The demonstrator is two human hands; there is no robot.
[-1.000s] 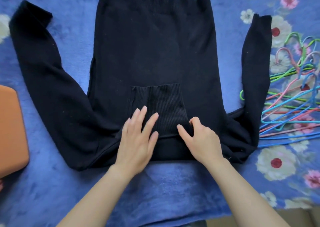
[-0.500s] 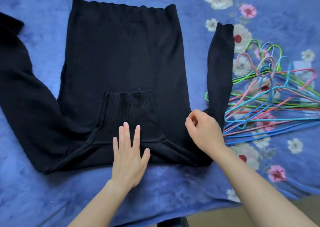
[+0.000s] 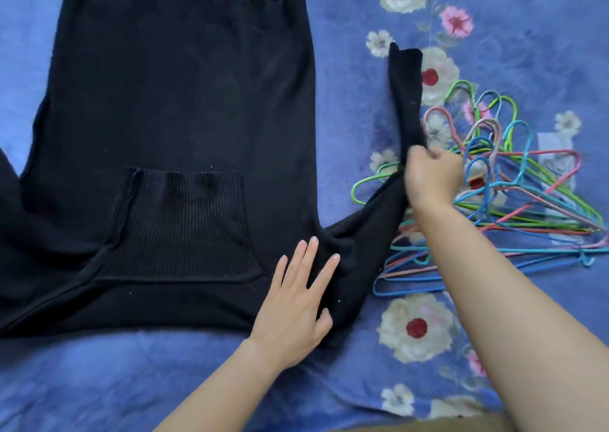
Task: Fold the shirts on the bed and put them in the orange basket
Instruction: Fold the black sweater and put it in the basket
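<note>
A black knitted long-sleeved shirt with a ribbed roll collar (image 3: 184, 102) is lying spread flat on the blue fleecy bedcover printed with white and pink flowers (image 3: 99, 382), its collar end nearest the person. The ribbed collar (image 3: 184, 221) is lying turned down over the shirt's body, so the folding looks barely begun.

The left hand (image 3: 296, 303) is pressing open-palmed, fingers straight, on the shirt's shoulder where the right-side sleeve (image 3: 405, 92) joins it. The right hand (image 3: 431, 178) is gripping that sleeve about halfway along, fingers curled round the cloth, and appears to be raising it off the cover, though the picture is blurred there. The other sleeve (image 3: 13, 234) is running out of view at the shirt's left edge, unfolded. A heap of coloured wire hangers (image 3: 514, 201) is lying just right of the shirt, partly under the held sleeve.

Judging from this, both sleeves, the body fold and the carry are all remaining. The orange basket is not showing here, nor are any other shirts.
</note>
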